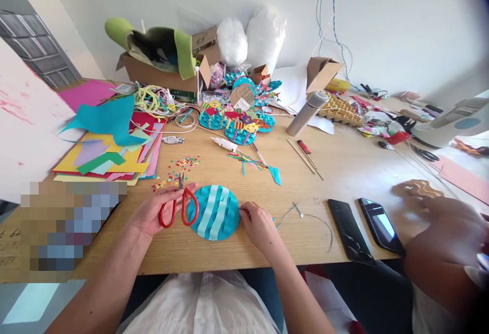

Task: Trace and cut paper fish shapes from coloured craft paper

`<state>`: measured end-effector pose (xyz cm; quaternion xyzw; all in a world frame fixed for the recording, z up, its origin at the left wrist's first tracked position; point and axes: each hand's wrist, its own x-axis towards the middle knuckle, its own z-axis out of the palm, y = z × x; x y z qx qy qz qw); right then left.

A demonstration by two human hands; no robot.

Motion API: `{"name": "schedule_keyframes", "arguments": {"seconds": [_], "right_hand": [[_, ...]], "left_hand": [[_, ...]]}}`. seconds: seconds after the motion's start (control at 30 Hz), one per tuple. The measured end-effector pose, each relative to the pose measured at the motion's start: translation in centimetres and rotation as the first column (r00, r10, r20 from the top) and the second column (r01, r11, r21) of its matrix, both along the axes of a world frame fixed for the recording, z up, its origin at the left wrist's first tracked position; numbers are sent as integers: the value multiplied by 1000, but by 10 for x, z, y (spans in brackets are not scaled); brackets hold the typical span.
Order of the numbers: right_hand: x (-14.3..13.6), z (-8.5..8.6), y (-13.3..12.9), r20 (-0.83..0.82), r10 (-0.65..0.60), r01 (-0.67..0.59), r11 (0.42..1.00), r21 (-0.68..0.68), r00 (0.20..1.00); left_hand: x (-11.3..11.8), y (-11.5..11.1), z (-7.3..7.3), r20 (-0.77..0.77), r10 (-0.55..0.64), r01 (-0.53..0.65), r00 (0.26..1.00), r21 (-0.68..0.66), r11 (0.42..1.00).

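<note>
A round blue disc (pixel 232 217) lies near the table's front edge, with two pale blue strips running across its ridged face. My left hand (pixel 153 212) holds red-handled scissors (pixel 181 181) loosely at the disc's left side, blades pointing away from me. Its fingers reach behind the handles towards the disc's rim. At the opposite side, my right hand (pixel 260 226) pinches the disc's right edge between thumb and fingers. Small coloured confetti pieces (pixel 187 161) are scattered just beyond my left hand.
Coloured paper sheets (pixel 110 166) are stacked at left. Decorated blue discs (pixel 240 133), a white glue bottle (pixel 225 144) and a grey flask (pixel 305 115) stand or lie farther back. Two phones (pixel 349 232) lie at right, near another person's blurred arm (pixel 446 227).
</note>
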<state>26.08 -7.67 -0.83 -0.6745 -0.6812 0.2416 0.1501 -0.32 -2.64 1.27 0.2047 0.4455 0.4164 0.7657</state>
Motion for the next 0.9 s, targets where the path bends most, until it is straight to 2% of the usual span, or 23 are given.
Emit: {"name": "schedule_keyframes", "arguments": {"seconds": [0.1, 0.17, 0.23, 0.27, 0.3, 0.33, 0.4, 0.43, 0.47, 0.5, 0.57, 0.6, 0.67, 0.73, 0.77, 0.83, 0.87, 0.9], "right_hand": [[4, -11, 4, -179, -67, 76, 996, 43, 982], [7, -13, 5, -403, -127, 143, 990, 11, 906], [12, -6, 5, -594, -169, 184, 982, -36, 787], [15, 2, 3, -641, -176, 207, 978, -28, 747], [18, 13, 1, -648, -173, 244, 970, 20, 742], [22, 26, -2, -615, -155, 278, 954, 109, 773], [30, 52, -9, -418, -131, 312, 861, 401, 899], [34, 63, -13, -265, -99, 234, 804, 547, 959], [38, 72, -15, -99, -36, 92, 762, 641, 994], [41, 78, -16, 72, 31, -72, 734, 675, 997], [47, 85, -17, 320, 137, -322, 688, 650, 937], [50, 86, -17, 379, 155, -378, 674, 634, 912], [52, 87, -15, 372, 120, -354, 657, 665, 921], [53, 86, -11, 224, 30, -184, 678, 712, 974], [53, 84, -6, 109, -12, -68, 710, 700, 994], [53, 77, 8, -148, -64, 138, 815, 563, 987], [52, 70, 17, -273, -74, 194, 874, 446, 959], [51, 62, 28, -373, -67, 198, 925, 325, 925]], "left_hand": [[2, -3, 2, 7, 63, -63, 998, -16, 998], [6, -4, 3, 21, 78, -78, 997, -8, 997], [13, -5, 2, 50, 66, -66, 997, 15, 998], [17, -5, 1, 69, 58, -60, 996, 31, 998], [21, -5, 0, 89, 52, -56, 995, 50, 997], [25, -4, -2, 108, 52, -60, 993, 68, 996], [29, -2, -4, 141, 77, -91, 987, 97, 991], [29, -1, -4, 154, 98, -114, 983, 103, 988], [29, 1, -4, 162, 121, -138, 979, 101, 985], [28, 2, -4, 165, 143, -160, 976, 94, 983], [27, 3, -3, 164, 179, -193, 970, 76, 978], [26, 3, -2, 164, 190, -203, 968, 64, 977], [26, 3, 0, 170, 204, -214, 964, 44, 976], [25, 3, 3, 173, 204, -212, 963, 30, 977], [25, 2, 5, 169, 197, -205, 966, 28, 978], [22, 1, 9, 152, 182, -189, 972, 34, 981], [20, 1, 10, 142, 179, -186, 974, 40, 982], [18, 0, 12, 132, 183, -190, 974, 46, 981]]}}
